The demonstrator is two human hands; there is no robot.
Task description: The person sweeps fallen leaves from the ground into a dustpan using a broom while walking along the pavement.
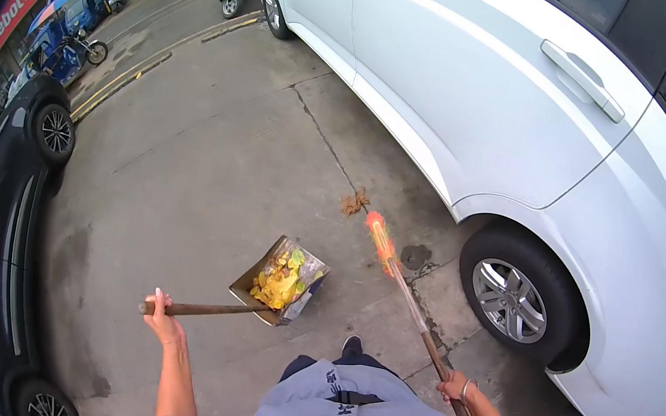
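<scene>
Head view, left to right: left hand point(163, 321), closed around the wooden handle point(214, 311) of a dustpan point(257, 268) at lower centre; dustpan contains yellow and brownish leaves point(280, 280). Bristles of the broom point(412, 301) lie near a brown clump point(354, 204) at frame centre. Right hand point(457, 387), lower right, grips the broom's shaft, fingers wrapped.

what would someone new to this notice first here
Probably the heap of yellow leaves in the dustpan, its handle in the left hand. Next, the broom with orange-red bristles, held by the right hand, beside the big white car filling the upper right.
</scene>
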